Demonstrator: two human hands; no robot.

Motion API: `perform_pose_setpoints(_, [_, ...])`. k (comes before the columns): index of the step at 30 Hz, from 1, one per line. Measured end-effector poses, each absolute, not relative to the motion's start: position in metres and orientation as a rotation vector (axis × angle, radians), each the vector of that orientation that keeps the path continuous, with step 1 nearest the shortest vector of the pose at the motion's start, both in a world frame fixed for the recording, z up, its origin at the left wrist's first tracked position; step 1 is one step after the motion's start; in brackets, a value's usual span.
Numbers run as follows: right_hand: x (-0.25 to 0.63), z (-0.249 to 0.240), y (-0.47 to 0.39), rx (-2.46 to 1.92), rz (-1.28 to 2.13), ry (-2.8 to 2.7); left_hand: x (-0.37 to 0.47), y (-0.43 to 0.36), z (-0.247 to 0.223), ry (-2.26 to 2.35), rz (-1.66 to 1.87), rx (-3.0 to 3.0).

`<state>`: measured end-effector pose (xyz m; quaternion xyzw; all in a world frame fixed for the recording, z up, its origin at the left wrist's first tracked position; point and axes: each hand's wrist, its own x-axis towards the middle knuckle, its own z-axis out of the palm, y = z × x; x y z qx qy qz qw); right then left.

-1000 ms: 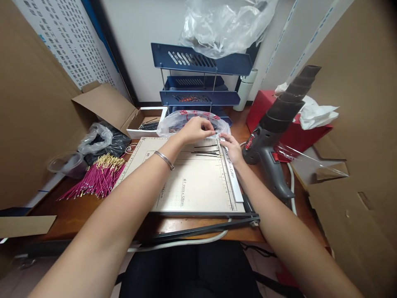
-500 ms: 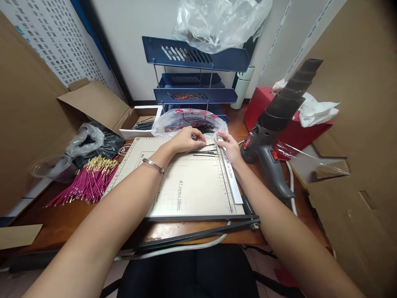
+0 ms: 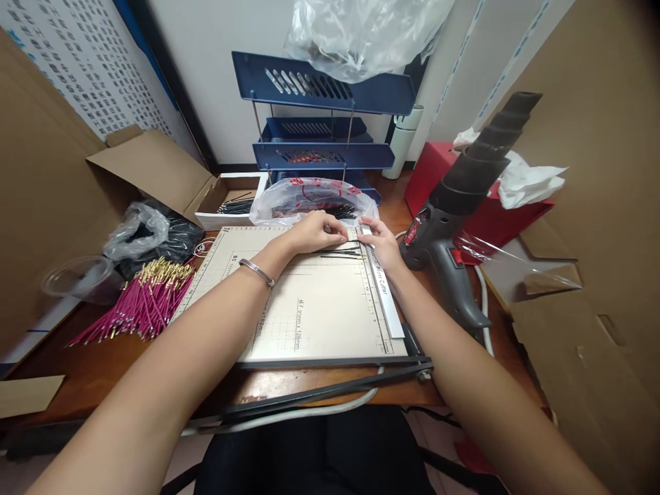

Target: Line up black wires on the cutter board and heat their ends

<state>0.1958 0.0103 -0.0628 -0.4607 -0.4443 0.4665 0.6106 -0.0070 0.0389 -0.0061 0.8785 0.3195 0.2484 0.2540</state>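
Observation:
A cream paper cutter board (image 3: 324,309) with printed rulers lies on the table. Several thin black pieces (image 3: 337,254) lie across its upper right part, near the white guide strip (image 3: 384,292). My left hand (image 3: 320,232) is over them with its fingers curled and pressed together; whatever is in the pinch is too small to name. My right hand (image 3: 380,242) rests at the top end of the strip, its fingers apart around the strip's edge. Behind both hands sits a clear plastic bag (image 3: 278,199) with black pieces in it.
Magenta sticks with gold ends (image 3: 149,295) are piled at left beside a clear cup (image 3: 85,278). An open box (image 3: 206,218) stands behind. A dark heat gun (image 3: 454,240) is at right. The cutter's black arm (image 3: 330,392) lies along the front edge.
My left hand has shifted slightly right, closer to my right hand. The view has tilted a little; my right hand stays at the strip.

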Motion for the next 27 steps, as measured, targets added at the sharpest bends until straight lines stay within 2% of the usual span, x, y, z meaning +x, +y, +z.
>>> perform_pose_setpoints(27, [0.197,-0.065,0.014,-1.053,1.094,-0.988,0.018,0.026,-0.001,1.213,0.582,2.561])
